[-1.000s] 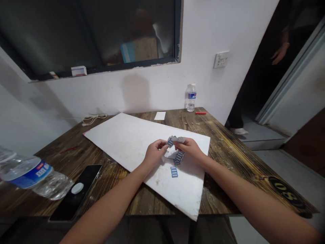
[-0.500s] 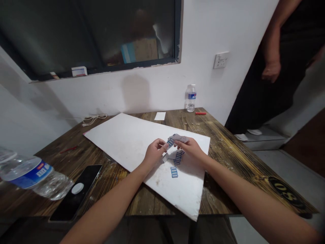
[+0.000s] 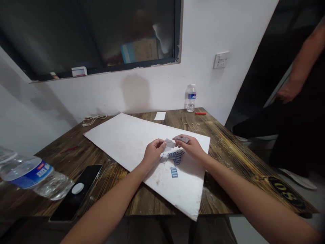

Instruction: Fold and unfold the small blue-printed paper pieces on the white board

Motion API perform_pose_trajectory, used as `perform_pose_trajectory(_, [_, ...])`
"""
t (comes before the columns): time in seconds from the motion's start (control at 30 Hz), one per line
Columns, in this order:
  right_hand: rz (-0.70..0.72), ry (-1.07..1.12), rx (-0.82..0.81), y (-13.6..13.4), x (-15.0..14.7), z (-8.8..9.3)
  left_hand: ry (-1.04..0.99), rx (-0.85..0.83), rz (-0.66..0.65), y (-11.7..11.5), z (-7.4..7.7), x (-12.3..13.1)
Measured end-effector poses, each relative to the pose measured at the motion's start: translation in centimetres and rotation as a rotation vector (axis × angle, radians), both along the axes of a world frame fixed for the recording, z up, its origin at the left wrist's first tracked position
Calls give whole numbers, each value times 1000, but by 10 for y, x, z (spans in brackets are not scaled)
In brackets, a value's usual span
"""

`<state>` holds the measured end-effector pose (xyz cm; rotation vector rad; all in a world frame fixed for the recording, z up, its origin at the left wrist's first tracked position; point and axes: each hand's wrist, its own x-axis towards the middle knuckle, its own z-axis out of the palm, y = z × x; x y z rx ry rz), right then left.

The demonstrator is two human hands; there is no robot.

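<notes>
The left hand (image 3: 153, 152) pinched a small grey paper scrap (image 3: 169, 143), the right hand (image 3: 191, 148) a grey paper strip (image 3: 181, 139), both raised just above blue-edged white paper pieces (image 3: 177, 157) on a large white foam board (image 3: 122, 135).

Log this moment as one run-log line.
left hand: fingertips beside grey scrap | right hand: pinching grey piece | nearby: blue-edged paper strips on white board
</notes>
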<state>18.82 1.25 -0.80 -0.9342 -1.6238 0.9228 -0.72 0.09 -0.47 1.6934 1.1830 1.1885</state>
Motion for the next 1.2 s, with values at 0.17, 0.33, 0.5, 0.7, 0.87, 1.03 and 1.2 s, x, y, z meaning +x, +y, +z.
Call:
perform_pose_trajectory(0.17, [-21,-16,-9,0,2,4,109,28,77,0,3,0])
perform_pose_trajectory(0.33, [-74,-101,58,1,4,4,204,105,167,-1,3,-2])
perform_pose_trajectory(0.5, [-55,-245,149,6,11,5,320,176,81,-4,6,-2])
perform_pose_trajectory(0.7, [155,-598,243,8,18,-1,594,284,-328,-9,5,-1])
perform_pose_trajectory(0.87, [-11,-766,206,13,18,-15,776,292,-354,-9,0,-4])
perform_pose_trajectory(1.03, [-183,-717,144,21,21,-23,886,260,-158,-5,-7,-7])
perform_pose_trajectory(1.2, [-218,-603,174,30,24,-30,814,293,-130,-5,-4,-5])
